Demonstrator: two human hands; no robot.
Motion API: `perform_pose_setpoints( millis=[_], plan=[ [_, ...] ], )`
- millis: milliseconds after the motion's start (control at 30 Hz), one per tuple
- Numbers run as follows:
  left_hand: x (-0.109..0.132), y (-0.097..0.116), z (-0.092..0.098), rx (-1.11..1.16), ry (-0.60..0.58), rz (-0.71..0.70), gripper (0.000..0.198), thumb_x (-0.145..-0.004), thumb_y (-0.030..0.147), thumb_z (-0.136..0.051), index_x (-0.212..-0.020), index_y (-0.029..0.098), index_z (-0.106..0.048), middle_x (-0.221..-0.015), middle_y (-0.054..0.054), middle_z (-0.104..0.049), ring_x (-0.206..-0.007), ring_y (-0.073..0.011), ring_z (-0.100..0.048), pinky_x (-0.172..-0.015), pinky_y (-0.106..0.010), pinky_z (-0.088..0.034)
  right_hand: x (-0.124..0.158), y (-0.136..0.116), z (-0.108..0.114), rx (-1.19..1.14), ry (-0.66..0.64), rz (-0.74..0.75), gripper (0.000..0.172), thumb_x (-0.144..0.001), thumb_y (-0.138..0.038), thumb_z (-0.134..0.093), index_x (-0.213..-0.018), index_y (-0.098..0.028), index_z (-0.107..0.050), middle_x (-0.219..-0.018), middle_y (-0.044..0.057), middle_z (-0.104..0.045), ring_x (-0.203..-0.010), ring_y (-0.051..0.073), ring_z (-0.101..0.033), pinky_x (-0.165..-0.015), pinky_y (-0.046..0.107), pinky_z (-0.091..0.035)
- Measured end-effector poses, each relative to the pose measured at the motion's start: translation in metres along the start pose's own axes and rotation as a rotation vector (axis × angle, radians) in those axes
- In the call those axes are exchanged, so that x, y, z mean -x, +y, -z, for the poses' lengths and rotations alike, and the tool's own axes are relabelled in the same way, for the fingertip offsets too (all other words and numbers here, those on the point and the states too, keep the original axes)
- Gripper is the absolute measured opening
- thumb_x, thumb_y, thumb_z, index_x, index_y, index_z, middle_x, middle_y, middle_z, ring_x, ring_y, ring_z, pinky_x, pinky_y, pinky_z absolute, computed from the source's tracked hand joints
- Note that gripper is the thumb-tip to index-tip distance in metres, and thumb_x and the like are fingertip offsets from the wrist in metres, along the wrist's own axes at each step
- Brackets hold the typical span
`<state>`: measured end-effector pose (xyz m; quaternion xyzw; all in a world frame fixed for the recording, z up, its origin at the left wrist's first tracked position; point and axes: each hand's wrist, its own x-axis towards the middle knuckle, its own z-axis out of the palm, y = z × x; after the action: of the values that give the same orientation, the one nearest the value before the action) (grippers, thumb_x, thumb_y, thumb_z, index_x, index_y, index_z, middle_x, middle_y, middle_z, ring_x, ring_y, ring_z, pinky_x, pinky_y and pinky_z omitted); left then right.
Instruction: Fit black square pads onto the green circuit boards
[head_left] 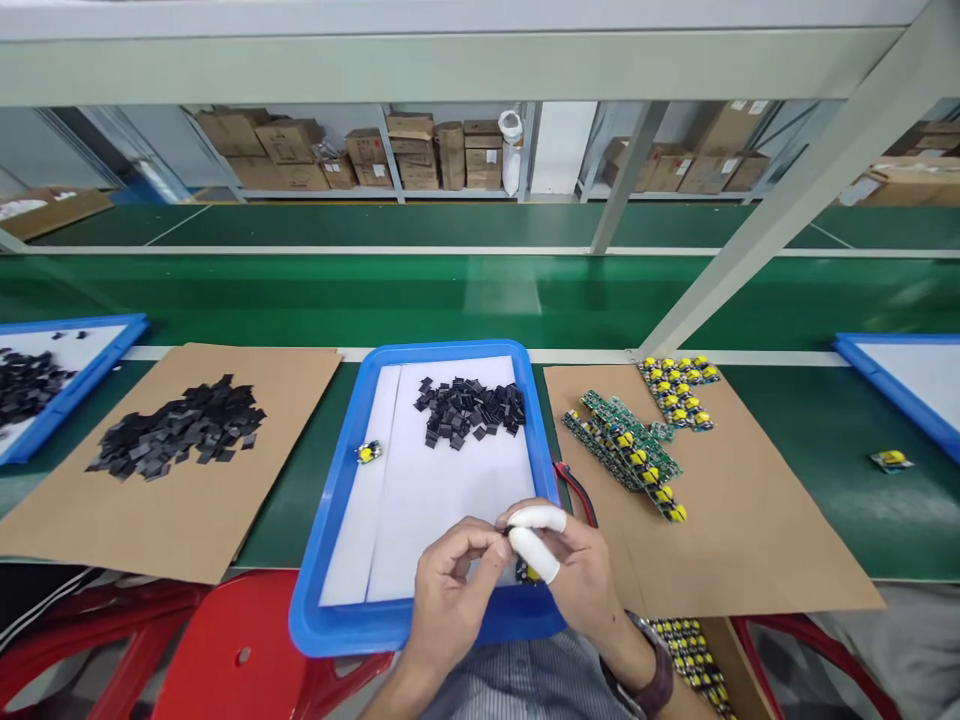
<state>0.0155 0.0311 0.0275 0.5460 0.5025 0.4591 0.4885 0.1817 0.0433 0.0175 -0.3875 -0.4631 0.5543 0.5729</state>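
Observation:
Over the near right part of a blue tray with a white lining, my two hands meet at the fingertips. My left hand pinches at a small black piece. White finger covers are on the thumb and index finger of my right hand, which closes on the same piece from the right. Just below these fingers shows part of a board with a yellow component, partly hidden by my right hand. A pile of black pieces lies at the back of the tray, and one small yellow-topped board is on its left side.
Cardboard on the right bears green circuit boards and yellow-topped boards. Red-and-black handles lie beside the tray. More black pieces sit on the left cardboard. A slanted white post rises at the right.

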Motion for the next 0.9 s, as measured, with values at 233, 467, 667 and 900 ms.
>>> perform_pose_setpoints(
  millis=[233, 467, 667, 900],
  plan=[
    [-0.010, -0.012, 0.044, -0.344, -0.109, -0.013, 0.027, -0.094, 0.026, -0.072, -0.121, 0.027, -0.073, -0.119, -0.006, -0.071, -0.104, -0.0236, -0.068, -0.095, -0.038, -0.055, 0.005, -0.006, 0.027, 0.144, 0.171, -0.015, 0.015, -0.093, -0.020, -0.075, -0.103, -0.028, -0.080, -0.079, 0.000, -0.081, -0.076, 0.017, -0.080, -0.079, 0.025, -0.066],
    [-0.005, -0.030, 0.026, -0.596, -0.329, -0.104, 0.052, -0.099, 0.011, -0.057, -0.148, 0.028, -0.053, -0.130, -0.010, -0.067, -0.123, -0.0294, -0.059, -0.106, -0.051, -0.052, 0.009, 0.002, 0.033, 0.314, 0.047, 0.081, 0.027, -0.093, -0.014, -0.071, -0.112, -0.031, -0.081, -0.110, 0.006, -0.078, -0.099, 0.020, -0.075, -0.087, 0.030, -0.063],
    [-0.002, -0.025, 0.023, -0.345, -0.214, -0.082, 0.034, -0.100, 0.022, -0.064, -0.132, 0.032, -0.066, -0.125, -0.007, -0.063, -0.117, -0.0230, -0.063, -0.101, -0.036, -0.053, 0.012, 0.003, 0.025, 0.214, 0.005, 0.021, 0.029, -0.092, -0.009, -0.071, -0.108, -0.032, -0.078, -0.105, 0.003, -0.077, -0.099, 0.018, -0.074, -0.090, 0.029, -0.061],
    [0.014, -0.022, 0.014, 0.211, -0.144, 0.241, 0.044, -0.096, 0.029, -0.072, -0.139, 0.029, -0.062, -0.133, -0.009, -0.069, -0.128, -0.0258, -0.064, -0.114, -0.038, -0.047, 0.017, 0.011, 0.012, 0.224, -0.064, 0.031, 0.030, -0.092, -0.006, -0.068, -0.107, -0.031, -0.074, -0.098, 0.000, -0.073, -0.090, 0.016, -0.070, -0.081, 0.027, -0.058]
  ],
)
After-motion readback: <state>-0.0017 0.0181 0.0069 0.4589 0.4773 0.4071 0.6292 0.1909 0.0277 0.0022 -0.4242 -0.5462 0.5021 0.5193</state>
